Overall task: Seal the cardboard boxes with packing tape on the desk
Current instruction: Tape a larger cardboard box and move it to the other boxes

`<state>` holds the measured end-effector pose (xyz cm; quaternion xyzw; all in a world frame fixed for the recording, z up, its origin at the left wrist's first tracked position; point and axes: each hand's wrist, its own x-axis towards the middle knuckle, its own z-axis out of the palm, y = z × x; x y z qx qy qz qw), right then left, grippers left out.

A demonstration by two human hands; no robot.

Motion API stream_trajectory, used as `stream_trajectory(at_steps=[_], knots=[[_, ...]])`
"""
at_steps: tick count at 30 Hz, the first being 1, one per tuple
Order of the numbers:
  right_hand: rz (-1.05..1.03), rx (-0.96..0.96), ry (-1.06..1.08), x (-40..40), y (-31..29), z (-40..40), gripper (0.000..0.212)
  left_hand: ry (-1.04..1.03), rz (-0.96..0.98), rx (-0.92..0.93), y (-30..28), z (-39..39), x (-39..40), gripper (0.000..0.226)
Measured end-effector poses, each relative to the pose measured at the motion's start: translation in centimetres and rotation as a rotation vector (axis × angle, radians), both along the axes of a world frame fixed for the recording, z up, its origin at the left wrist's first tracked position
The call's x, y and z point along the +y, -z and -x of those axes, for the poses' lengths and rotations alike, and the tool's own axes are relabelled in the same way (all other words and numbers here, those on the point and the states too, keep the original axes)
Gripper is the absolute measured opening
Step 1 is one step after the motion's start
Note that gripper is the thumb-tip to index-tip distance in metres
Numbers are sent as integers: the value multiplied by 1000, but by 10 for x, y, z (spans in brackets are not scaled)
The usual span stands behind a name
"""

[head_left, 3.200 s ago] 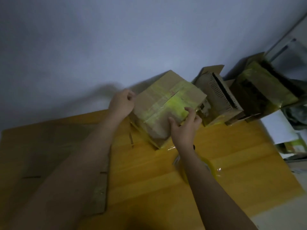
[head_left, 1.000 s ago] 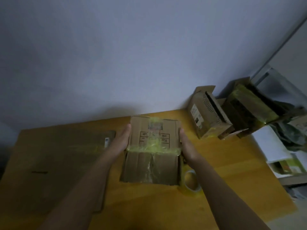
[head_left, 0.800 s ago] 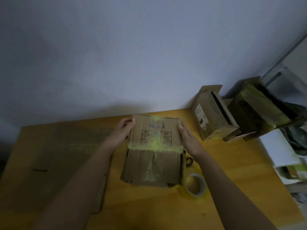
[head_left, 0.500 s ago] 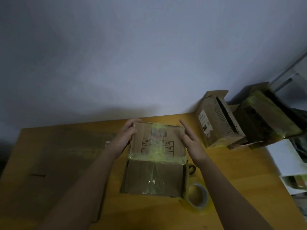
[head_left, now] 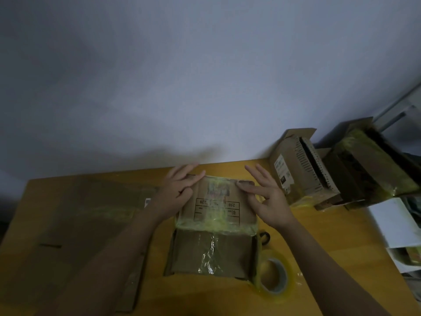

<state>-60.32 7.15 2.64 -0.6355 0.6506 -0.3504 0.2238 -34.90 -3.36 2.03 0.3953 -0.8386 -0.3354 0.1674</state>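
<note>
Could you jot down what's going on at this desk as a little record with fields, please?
Setting: wooden desk against a pale wall
Main item: cardboard box with yellowish tape across its top edge
Left hand: fingers straight, resting on the box's far left corner
Right hand: fingers straight, touching the far right corner
Tape roll: lying flat by the box's near right corner
Also there: flat cardboard sheet at left, other boxes at right

Box (head_left: 216, 224) label print blurred; flat cardboard (head_left: 75, 224) cut off below
</note>
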Motion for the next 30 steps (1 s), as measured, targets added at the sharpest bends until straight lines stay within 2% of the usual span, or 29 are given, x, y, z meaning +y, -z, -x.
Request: stream_trajectory(at_steps=[2,3,6,9,11,14,17,18,22,25,28,30], knots=[[33,160,-70,-17,-12,-10,44,88,117,-68,-1,-1,-4,56],[-47,222,-134,-27,-17,-19,55,130,168,-105,0,-2,-6,57],[-274,605,-250,-43,-16,-44,77,176,261,-260,0,-2,-9,64],[-294,746,-293,-35,-12,-48,89,158,332,-365,-3,1,-7,68],[-288,748,-340,-24,-13,-47,83,142,341,-394,-7,4,-3,71],[-346,651,-424,-16,-20,-49,77,117,277,-487,-16,7,-1,83],[-381,575,-435,-19,-22,-43,77,118,278,-573,-25,17,8,62],[-382,559,-434,-19,-21,-42,75,131,248,-559,-25,20,16,63],[-389,549,-398,-19,-22,-46,60,139,271,-547,-19,25,45,88],[-396,541,-316,-10,-26,-56,56,77,307,-548,-16,27,50,85],[-447,424,-330,11,-33,-59,58,74,291,-580,-16,28,50,82],[-432,312,-303,21,-45,-49,50,78,243,-605,-19,28,49,72]])
